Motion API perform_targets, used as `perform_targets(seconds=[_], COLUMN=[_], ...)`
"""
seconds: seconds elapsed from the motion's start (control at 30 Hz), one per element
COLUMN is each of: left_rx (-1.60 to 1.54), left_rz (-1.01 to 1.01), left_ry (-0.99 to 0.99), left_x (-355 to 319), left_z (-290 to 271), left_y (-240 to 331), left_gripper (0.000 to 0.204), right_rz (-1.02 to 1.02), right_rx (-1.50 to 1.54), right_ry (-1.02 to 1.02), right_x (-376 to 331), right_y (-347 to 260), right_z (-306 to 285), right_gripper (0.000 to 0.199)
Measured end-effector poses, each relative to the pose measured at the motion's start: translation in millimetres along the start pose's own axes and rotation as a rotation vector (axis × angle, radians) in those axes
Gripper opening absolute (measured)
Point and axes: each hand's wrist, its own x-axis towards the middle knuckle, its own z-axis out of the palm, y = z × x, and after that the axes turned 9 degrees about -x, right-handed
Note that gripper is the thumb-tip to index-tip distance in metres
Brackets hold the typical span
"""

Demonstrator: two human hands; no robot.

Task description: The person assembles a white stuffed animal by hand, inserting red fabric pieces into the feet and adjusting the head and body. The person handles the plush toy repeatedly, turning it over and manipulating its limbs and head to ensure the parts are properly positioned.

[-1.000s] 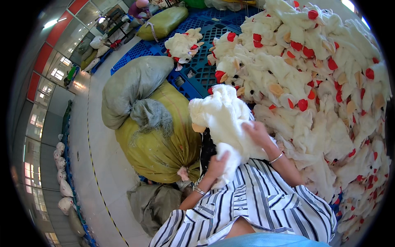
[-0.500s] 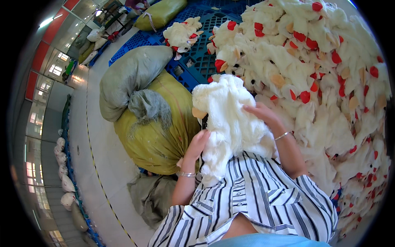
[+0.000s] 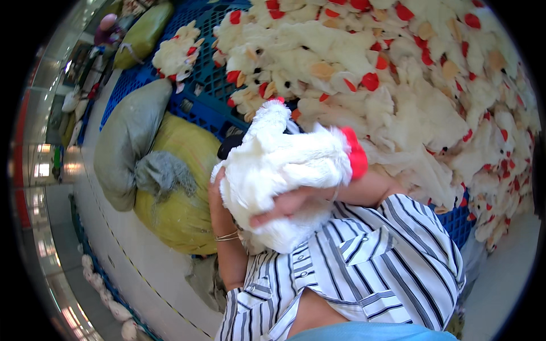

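A white plush toy skin (image 3: pixel 267 165), furry and unstuffed, is bunched up in front of my chest. Red fabric (image 3: pixel 356 153) shows at its right end, and a narrow furry part with a red tip points away from me. My left hand (image 3: pixel 216 193) grips its left edge, with most fingers hidden behind the fur. Across the near side of the skin lies my right hand (image 3: pixel 287 204), touching the fur. Motion smears its fingers, so their grip is unclear.
A large heap of similar white skins (image 3: pixel 398 108) with red and tan pieces covers the far and right side. Blue plastic pallets (image 3: pixel 210 79) lie beneath. On the left stand a grey-green sack (image 3: pixel 128 148) and a yellow-green sack (image 3: pixel 176 187). A small pile (image 3: pixel 177 52) sits farther off.
The plush skin has been turned and bunched, and its red fabric now shows. My right hand has moved from its right edge across its near side. The view has swung to the right.
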Motion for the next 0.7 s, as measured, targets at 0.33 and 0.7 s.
perform_targets(seconds=[0.33,0.7], left_rx=[0.022,0.005], left_rz=[-0.171,-0.138], left_ry=[-0.076,-0.060], left_x=[45,33], left_z=[-53,-61], left_y=[-13,-15], left_gripper=[0.017,0.014], right_rz=[-0.613,-0.028], right_rx=[0.466,0.357], right_ry=[2.000,1.209], right_x=[-244,-107], right_y=[47,114], right_z=[-238,-166], right_gripper=[0.038,0.025])
